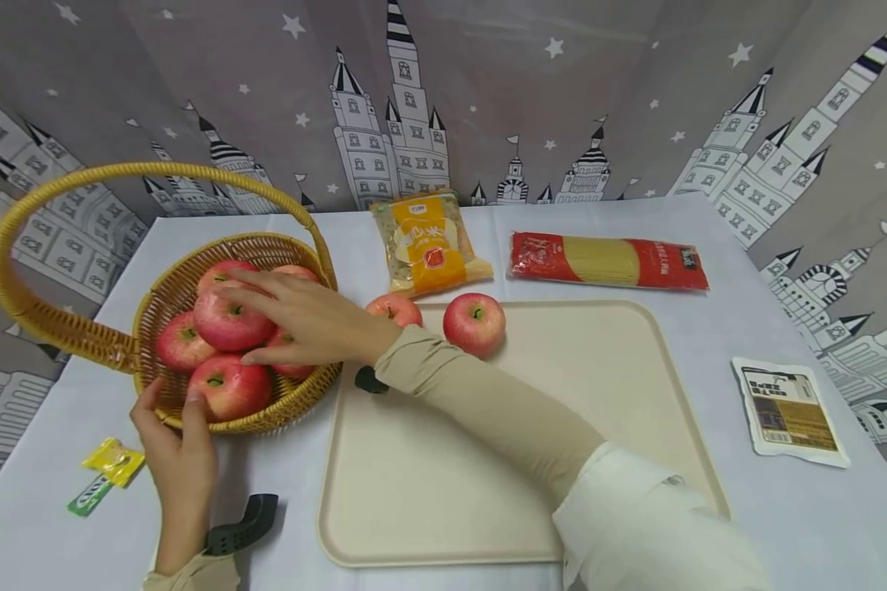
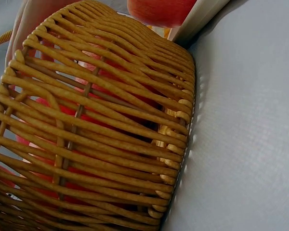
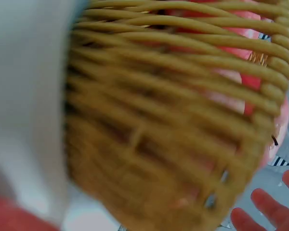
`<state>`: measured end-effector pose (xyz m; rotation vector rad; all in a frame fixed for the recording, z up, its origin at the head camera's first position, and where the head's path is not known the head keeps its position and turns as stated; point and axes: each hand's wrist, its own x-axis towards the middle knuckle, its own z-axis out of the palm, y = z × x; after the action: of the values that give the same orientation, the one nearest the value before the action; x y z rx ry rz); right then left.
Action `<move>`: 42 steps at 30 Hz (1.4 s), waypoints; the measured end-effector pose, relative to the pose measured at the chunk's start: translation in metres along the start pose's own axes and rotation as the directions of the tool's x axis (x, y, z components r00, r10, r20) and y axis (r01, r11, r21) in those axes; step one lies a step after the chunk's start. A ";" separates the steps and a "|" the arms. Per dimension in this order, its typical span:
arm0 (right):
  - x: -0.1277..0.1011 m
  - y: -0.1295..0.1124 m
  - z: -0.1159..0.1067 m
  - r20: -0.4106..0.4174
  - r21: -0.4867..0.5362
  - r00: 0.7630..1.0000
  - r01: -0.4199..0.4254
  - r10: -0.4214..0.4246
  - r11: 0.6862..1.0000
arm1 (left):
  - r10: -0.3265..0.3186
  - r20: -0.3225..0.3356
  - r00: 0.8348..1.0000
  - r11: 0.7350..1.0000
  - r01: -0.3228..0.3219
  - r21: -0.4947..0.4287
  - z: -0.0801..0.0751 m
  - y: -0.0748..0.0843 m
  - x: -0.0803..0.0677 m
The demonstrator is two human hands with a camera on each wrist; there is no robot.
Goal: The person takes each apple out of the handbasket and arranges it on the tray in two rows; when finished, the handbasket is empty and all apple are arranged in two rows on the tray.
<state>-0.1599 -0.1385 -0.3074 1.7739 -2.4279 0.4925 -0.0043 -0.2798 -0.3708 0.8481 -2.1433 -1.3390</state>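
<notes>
A round wicker basket point(image 1: 281, 414) with a tall handle holds several red apples point(image 1: 232, 318). My right hand point(image 1: 318, 316) reaches over its right side, fingers spread across the piled apples and touching the top one. In the right wrist view, those fingers point(image 3: 269, 211) show spread at the lower right, beyond the wicker. My left hand point(image 1: 181, 451) rests at the basket's near-left rim, thumb by the front apple point(image 1: 231, 387) and fingers extended along the edge. The left wrist view is filled by the basket's woven side point(image 2: 96, 125), with the left hand hidden.
Two apples, one at the right point(image 1: 475, 325), sit at the beige tray's point(image 1: 517, 492) far-left part. Behind lie a yellow-orange food bag point(image 1: 430, 245) and red noodle pack point(image 1: 606, 261). A white-brown pouch point(image 1: 791, 412) is right; yellow point(image 1: 114, 461) and green packets point(image 1: 89, 496) lie left.
</notes>
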 end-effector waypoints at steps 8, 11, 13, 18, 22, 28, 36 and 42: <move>0.027 -0.009 0.009 0.096 -0.009 0.992 -0.087 0.088 0.996 | -0.006 0.013 1.000 1.000 0.006 0.006 -0.001 -0.002 0.000; 0.029 -0.008 0.014 0.098 0.081 0.989 -0.122 0.114 0.989 | -0.002 0.020 1.000 1.000 0.002 0.004 -0.001 -0.002 0.000; 0.029 -0.006 0.017 0.087 0.139 0.989 -0.128 0.117 0.982 | -0.003 0.028 1.000 1.000 0.003 0.005 -0.001 -0.002 0.001; 0.023 -0.001 0.020 0.023 0.200 0.996 -0.090 0.087 0.976 | -0.017 0.046 0.999 1.000 0.016 0.016 0.002 0.000 0.000; 0.017 0.001 0.009 -0.003 0.181 0.995 -0.097 0.099 0.979 | -0.023 0.040 0.999 0.999 0.022 0.040 0.001 -0.001 -0.001; -0.009 0.003 -0.015 -0.042 0.188 0.991 -0.114 0.124 0.976 | -0.018 0.027 0.999 0.999 0.017 0.048 -0.003 -0.001 0.000; -0.074 0.023 -0.047 -0.136 0.228 0.966 -0.187 0.221 0.956 | 0.027 -0.018 0.999 1.000 -0.027 0.007 -0.002 -0.001 0.001; -0.148 0.063 -0.071 -0.210 0.234 0.910 -0.309 0.358 0.922 | 0.025 -0.024 0.999 1.000 -0.025 -0.004 0.002 -0.005 0.000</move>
<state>-0.1795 0.0353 -0.2921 1.2507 -2.5768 0.9571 -0.0044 -0.2802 -0.3759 0.8282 -2.1253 -1.3146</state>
